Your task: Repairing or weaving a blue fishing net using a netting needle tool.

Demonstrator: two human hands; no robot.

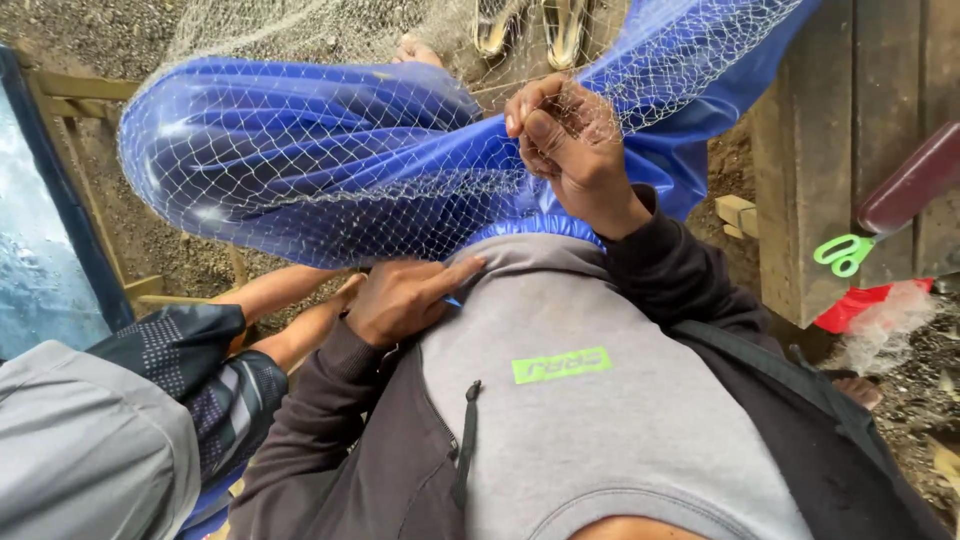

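A fine white net (330, 190) lies draped over my lap, which is covered in shiny blue cloth (290, 140). My right hand (565, 145) is raised above my right knee, fingers pinched shut on a fold of the net. Lower down, my left hand (405, 298) rests at the hem of my grey top (590, 420), index finger stretched out to the right and pressing the net's edge against the blue waistband. Whether that hand grips the mesh cannot be told.
Another person sits close at my left, with a patterned dark sleeve (200, 380) and bare forearms (290, 305). On the wooden bench (830, 130) to the right lie green-handled scissors (845, 252) and a dark red handle (915, 180). Gravel ground lies beyond; a bare foot (415, 50) shows ahead.
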